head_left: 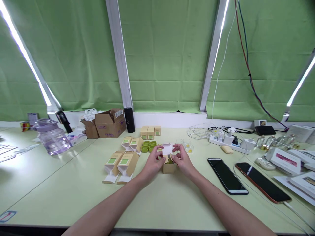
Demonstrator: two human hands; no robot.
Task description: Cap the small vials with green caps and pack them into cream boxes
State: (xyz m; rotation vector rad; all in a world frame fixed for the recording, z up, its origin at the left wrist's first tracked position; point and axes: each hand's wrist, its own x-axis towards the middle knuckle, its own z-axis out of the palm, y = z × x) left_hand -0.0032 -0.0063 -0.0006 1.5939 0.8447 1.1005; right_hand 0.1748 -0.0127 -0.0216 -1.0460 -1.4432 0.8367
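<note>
Both of my hands are at a small kraft cardboard box (169, 168) standing on the table with its top open. My left hand (154, 162) pinches the box's left side by the raised flap. My right hand (184, 161) grips the right side, thumb and fingers closed at the flap. The flap's white inner face (167, 149) points toward me. Something green shows inside the box, partly hidden by my fingers. Just behind my left hand sit small green containers (145, 148). Clear plastic pieces with yellow spots (189, 147) lie behind my right hand.
Several open kraft boxes (128, 162) lie at left with flaps toward me. Closed boxes (150, 132) stand behind. A purple-lidded jug (52, 137), brown carton (110, 126) and black cylinder (129, 120) are further left. Two phones (227, 175), a power strip (227, 144) and cables occupy the right.
</note>
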